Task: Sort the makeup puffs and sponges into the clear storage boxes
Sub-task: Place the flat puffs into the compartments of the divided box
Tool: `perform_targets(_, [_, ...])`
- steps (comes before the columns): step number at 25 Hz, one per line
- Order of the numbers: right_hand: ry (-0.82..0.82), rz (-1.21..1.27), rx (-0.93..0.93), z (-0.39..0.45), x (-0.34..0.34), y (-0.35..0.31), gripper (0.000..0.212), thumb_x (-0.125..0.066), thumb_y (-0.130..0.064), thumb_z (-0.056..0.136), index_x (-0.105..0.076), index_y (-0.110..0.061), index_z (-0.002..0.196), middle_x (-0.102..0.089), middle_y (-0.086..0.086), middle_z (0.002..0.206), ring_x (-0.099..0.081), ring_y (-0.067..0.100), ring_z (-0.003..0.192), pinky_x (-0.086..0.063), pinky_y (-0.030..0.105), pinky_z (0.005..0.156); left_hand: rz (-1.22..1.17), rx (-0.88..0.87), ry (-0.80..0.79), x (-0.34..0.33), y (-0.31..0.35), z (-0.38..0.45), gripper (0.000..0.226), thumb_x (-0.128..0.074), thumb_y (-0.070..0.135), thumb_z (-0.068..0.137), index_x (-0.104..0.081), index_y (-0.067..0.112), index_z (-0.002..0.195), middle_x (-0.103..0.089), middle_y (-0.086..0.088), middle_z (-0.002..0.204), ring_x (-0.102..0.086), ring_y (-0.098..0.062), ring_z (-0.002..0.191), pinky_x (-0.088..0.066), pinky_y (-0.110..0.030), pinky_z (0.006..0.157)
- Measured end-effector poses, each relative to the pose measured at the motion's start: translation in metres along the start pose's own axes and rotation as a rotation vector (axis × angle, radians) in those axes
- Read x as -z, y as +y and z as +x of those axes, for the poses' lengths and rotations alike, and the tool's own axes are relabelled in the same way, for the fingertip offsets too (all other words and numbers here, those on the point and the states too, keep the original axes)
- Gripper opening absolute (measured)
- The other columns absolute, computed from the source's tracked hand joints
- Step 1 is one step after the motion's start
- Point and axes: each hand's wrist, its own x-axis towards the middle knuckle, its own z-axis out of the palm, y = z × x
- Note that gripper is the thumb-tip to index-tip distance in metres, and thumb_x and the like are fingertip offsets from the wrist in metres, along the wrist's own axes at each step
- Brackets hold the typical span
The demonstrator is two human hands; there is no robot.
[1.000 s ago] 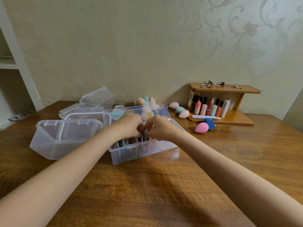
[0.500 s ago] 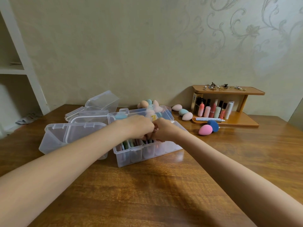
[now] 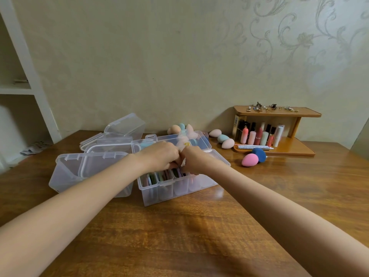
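Note:
A clear divided storage box (image 3: 169, 191) stands mid-table with its lid open behind it. Flat puffs (image 3: 157, 177) in pastel colours stand on edge in its front compartments. My left hand (image 3: 159, 155) and my right hand (image 3: 196, 159) meet over the box, fingers curled down among the puffs; what each pinches is hidden. A second clear box (image 3: 79, 172) sits to the left. Egg-shaped sponges lie loose: a pink one (image 3: 249, 159), a dark blue one (image 3: 259, 154), and a row of three (image 3: 222, 138) further back. More sponges (image 3: 177, 128) lie behind the lid.
A third clear box (image 3: 125, 127) lies tipped at the back left. A wooden two-tier shelf (image 3: 289, 146) with lipsticks and bottles stands at the back right against the wall. White shelving (image 3: 30, 90) borders the table's left side.
Both hands stay together over the divided box, working among the puffs. The camera has shifted a little, so the boxes sit further right in view.

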Motion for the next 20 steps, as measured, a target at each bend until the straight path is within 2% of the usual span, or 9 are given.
perform_targets(3, [0.031, -0.052, 0.029, -0.001, 0.0, -0.006, 0.028, -0.053, -0.005, 0.091, -0.053, 0.0, 0.119, -0.058, 0.021, 0.117, -0.06, 0.031, 0.105, -0.048, 0.03, 0.084, -0.019, 0.093, 0.024, -0.001, 0.003, -0.001, 0.022, -0.054, 0.02, 0.091, -0.069, 0.009, 0.103, -0.065, -0.009, 0.107, -0.061, -0.027, 0.098, -0.049, -0.039, 0.087])
perform_targets(6, [0.047, -0.014, 0.072, 0.0, -0.007, -0.007, 0.026, -0.052, -0.001, 0.089, -0.055, 0.001, 0.115, -0.059, 0.02, 0.116, -0.058, 0.03, 0.105, -0.047, 0.031, 0.084, -0.073, 0.151, 0.001, 0.0, 0.006, -0.001, 0.015, -0.053, 0.01, 0.089, -0.066, 0.004, 0.095, -0.065, -0.014, 0.1, -0.061, -0.028, 0.094, -0.049, -0.039, 0.085])
perform_targets(7, [0.039, -0.002, 0.071, 0.0, -0.008, -0.006, 0.026, -0.052, -0.001, 0.089, -0.056, 0.002, 0.115, -0.06, 0.019, 0.112, -0.059, 0.028, 0.1, -0.048, 0.029, 0.08, -0.101, 0.156, -0.018, 0.001, 0.005, -0.001, 0.015, -0.054, 0.01, 0.088, -0.066, 0.005, 0.094, -0.065, -0.013, 0.098, -0.061, -0.026, 0.092, -0.049, -0.038, 0.083])
perform_targets(9, [-0.008, 0.037, 0.045, -0.002, -0.004, 0.001, 0.027, -0.053, -0.004, 0.09, -0.058, 0.0, 0.116, -0.062, 0.015, 0.099, -0.062, 0.016, 0.074, -0.048, 0.017, 0.06, -0.206, 0.146, -0.015, 0.005, 0.002, -0.001, 0.018, -0.056, 0.015, 0.088, -0.071, 0.01, 0.096, -0.069, -0.008, 0.094, -0.062, -0.02, 0.085, -0.049, -0.034, 0.078])
perform_targets(11, [0.007, 0.199, 0.003, -0.004, 0.013, 0.018, 0.027, -0.054, -0.005, 0.091, -0.061, -0.005, 0.117, -0.063, 0.012, 0.096, -0.058, 0.004, 0.049, -0.045, 0.009, 0.044, -0.356, 0.177, 0.078, 0.013, -0.002, 0.002, 0.02, -0.058, 0.021, 0.088, -0.074, 0.021, 0.1, -0.071, -0.003, 0.094, -0.061, -0.015, 0.082, -0.049, -0.031, 0.076])
perform_targets(12, [0.078, 0.257, -0.026, -0.004, 0.026, 0.03, 0.026, -0.053, -0.005, 0.091, -0.063, -0.006, 0.115, -0.064, 0.012, 0.099, -0.057, 0.004, 0.047, -0.046, 0.009, 0.043, -0.399, 0.197, 0.146, 0.017, -0.004, 0.006, 0.021, -0.057, 0.023, 0.088, -0.073, 0.023, 0.101, -0.071, -0.004, 0.098, -0.062, -0.017, 0.086, -0.048, -0.031, 0.079])
perform_targets(15, [0.283, 0.234, -0.128, 0.01, 0.056, 0.077, 0.024, -0.05, -0.004, 0.091, -0.068, -0.003, 0.108, -0.069, 0.014, 0.104, -0.056, 0.012, 0.057, -0.049, 0.017, 0.054, -0.435, 0.234, 0.241, 0.022, -0.01, 0.03, 0.023, -0.056, 0.018, 0.089, -0.073, 0.017, 0.104, -0.069, -0.009, 0.106, -0.063, -0.023, 0.099, -0.047, -0.033, 0.087])
perform_targets(18, [0.287, 0.147, -0.204, 0.055, 0.055, 0.116, 0.026, -0.05, -0.002, 0.09, -0.068, -0.001, 0.109, -0.069, 0.015, 0.11, -0.061, 0.02, 0.076, -0.051, 0.022, 0.064, -0.479, 0.242, 0.223, 0.014, -0.018, 0.057, 0.025, -0.056, 0.02, 0.086, -0.073, 0.017, 0.104, -0.07, -0.01, 0.106, -0.062, -0.022, 0.102, -0.045, -0.028, 0.086])
perform_targets(20, [0.249, 0.103, -0.217, 0.095, 0.041, 0.133, 0.027, -0.05, -0.002, 0.091, -0.066, -0.002, 0.112, -0.066, 0.016, 0.116, -0.063, 0.027, 0.097, -0.052, 0.03, 0.081, -0.461, 0.231, 0.184, 0.005, -0.021, 0.068, 0.033, -0.05, 0.03, 0.081, -0.072, 0.021, 0.105, -0.069, -0.008, 0.107, -0.059, -0.02, 0.106, -0.045, -0.027, 0.088])
